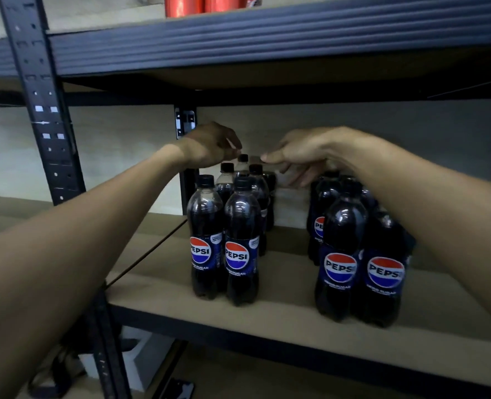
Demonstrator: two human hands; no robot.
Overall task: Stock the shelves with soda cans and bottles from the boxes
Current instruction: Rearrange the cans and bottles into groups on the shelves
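Note:
Two clusters of dark Pepsi bottles with black caps stand on the brown middle shelf board (284, 309). The left cluster (241, 254) runs several bottles deep; the right cluster (340, 263) stands partly under my right forearm. My left hand (209, 145) hovers over the rear caps of the left cluster, its fingers loosely bent just above the rearmost cap (242, 157), and I see nothing gripped. My right hand (299, 156) hangs over the gap between the clusters, thumb pointing left, fingers drooping and holding nothing.
A dark metal beam of the upper shelf (267, 38) runs close above, with red cans (183, 5) standing on that shelf. Black slotted uprights stand at the front left (42, 110) and rear (185, 122). A white box (140, 367) sits on the floor below.

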